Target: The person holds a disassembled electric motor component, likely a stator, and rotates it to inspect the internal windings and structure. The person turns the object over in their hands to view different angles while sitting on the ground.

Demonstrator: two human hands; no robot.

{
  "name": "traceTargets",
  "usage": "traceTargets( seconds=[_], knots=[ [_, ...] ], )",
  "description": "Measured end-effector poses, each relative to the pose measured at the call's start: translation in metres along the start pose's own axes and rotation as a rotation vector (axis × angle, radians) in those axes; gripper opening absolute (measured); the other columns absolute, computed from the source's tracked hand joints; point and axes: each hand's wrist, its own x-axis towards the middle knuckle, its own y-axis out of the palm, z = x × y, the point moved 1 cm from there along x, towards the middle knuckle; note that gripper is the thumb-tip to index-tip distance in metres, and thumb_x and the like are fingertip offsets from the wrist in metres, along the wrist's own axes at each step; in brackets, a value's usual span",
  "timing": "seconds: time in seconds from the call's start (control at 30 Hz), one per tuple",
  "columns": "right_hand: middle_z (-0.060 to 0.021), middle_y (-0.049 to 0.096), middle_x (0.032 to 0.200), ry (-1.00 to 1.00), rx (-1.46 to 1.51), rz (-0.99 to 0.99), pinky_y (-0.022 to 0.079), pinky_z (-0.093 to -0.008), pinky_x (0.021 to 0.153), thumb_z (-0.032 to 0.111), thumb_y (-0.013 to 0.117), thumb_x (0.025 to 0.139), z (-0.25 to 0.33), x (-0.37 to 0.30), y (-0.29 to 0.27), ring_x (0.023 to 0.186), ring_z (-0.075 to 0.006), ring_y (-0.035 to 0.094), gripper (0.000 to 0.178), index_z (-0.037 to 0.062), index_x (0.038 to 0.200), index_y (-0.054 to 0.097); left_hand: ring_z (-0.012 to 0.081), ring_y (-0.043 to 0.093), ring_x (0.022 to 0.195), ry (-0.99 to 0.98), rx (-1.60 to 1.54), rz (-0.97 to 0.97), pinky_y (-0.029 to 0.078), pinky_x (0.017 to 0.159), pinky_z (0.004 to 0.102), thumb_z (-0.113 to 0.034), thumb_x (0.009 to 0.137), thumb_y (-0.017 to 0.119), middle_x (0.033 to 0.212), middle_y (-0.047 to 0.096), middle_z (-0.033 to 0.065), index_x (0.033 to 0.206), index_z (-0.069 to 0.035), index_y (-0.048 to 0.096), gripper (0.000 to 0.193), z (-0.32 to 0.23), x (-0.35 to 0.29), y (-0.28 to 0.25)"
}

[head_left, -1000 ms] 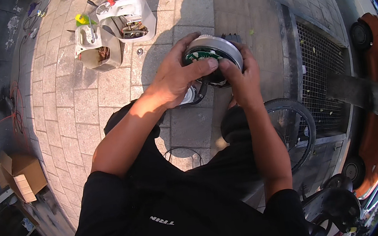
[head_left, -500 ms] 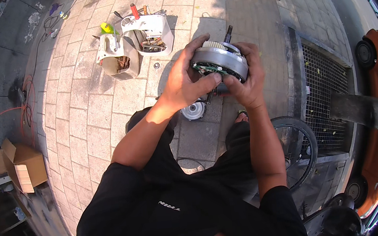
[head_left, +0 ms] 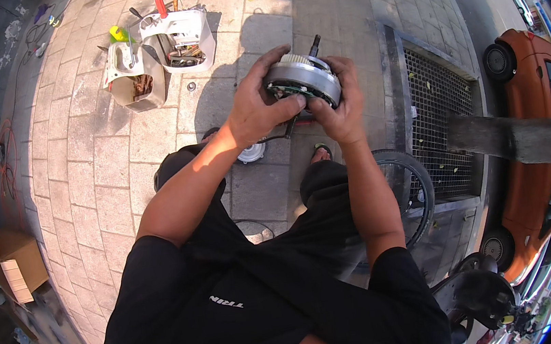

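Note:
Raised in front of me is a round motor [head_left: 307, 80] with a silver metal ring, a pale toothed gear, a dark shaft sticking up and a green circuit board on the near side. My left hand [head_left: 255, 106] wraps its left side, with the thumb at the board. Gripping the right side is my right hand [head_left: 343, 117], its thumb also by the near edge. The fingers behind the motor are partly hidden. Below my hands, a round silver housing [head_left: 250, 153] lies on the paving, partly covered by my left forearm.
Two white cut-open plastic containers [head_left: 201, 26] [head_left: 154, 87] of tools stand ahead left, with a small metal ring-shaped part [head_left: 191, 86] nearby. A bicycle wheel [head_left: 421, 181] and a metal grating [head_left: 440, 110] are right. An orange car [head_left: 533, 140] stands beyond; a cardboard box [head_left: 22, 265] sits left.
My view has turned, so the surroundings sit further left in the picture. Both hands keep the same hold on the motor, which looks nearly unchanged in tilt.

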Motion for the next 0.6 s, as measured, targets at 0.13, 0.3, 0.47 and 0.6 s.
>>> traceTargets(
  seconds=[0.13, 0.3, 0.47, 0.6],
  knots=[
    [-0.0209, 0.06, 0.126, 0.044, 0.059, -0.002, 0.05, -0.0424, 0.103, 0.057, 0.082, 0.083, -0.008, -0.001, 0.004, 0.116, -0.0337, 0.063, 0.083, -0.0065, 0.131, 0.062, 0.0227, 0.057, 0.131, -0.061, 0.05, -0.004, 0.047, 0.113, 0.0377, -0.015, 0.088, 0.083, 0.143, 0.055, 0.0167, 0.162, 0.006, 0.033, 0.092, 0.004, 0.001, -0.005],
    [-0.0196, 0.061, 0.126, 0.096, 0.062, 0.041, 0.049, -0.0414, 0.104, 0.052, 0.082, 0.086, -0.011, 0.0, 0.01, 0.117, -0.0322, 0.062, 0.077, -0.0062, 0.132, 0.062, 0.0229, 0.06, 0.127, -0.106, -0.018, -0.053, 0.051, 0.109, 0.0384, -0.014, 0.09, 0.081, 0.14, 0.057, 0.0174, 0.161, 0.007, 0.033, 0.088, 0.01, 0.002, -0.013],
    [-0.0186, 0.061, 0.125, 0.215, 0.039, 0.112, 0.049, -0.04, 0.105, 0.041, 0.082, 0.088, -0.015, 0.007, 0.028, 0.118, -0.0312, 0.062, 0.069, -0.0051, 0.135, 0.061, 0.024, 0.063, 0.122, -0.248, -0.343, -0.231, 0.054, 0.104, 0.0361, -0.013, 0.088, 0.079, 0.137, 0.06, 0.0197, 0.159, 0.009, 0.037, 0.086, 0.013, 0.003, -0.02],
    [-0.0188, 0.061, 0.127, 0.326, 0.295, 0.131, 0.049, -0.0407, 0.105, 0.038, 0.083, 0.088, -0.004, 0.014, 0.045, 0.118, -0.0316, 0.062, 0.07, -0.0035, 0.139, 0.058, 0.0246, 0.064, 0.121, -0.165, -0.094, -0.239, 0.054, 0.104, 0.036, -0.008, 0.083, 0.08, 0.138, 0.06, 0.0198, 0.158, 0.01, 0.039, 0.087, -0.005, 0.005, -0.034]
  ],
)
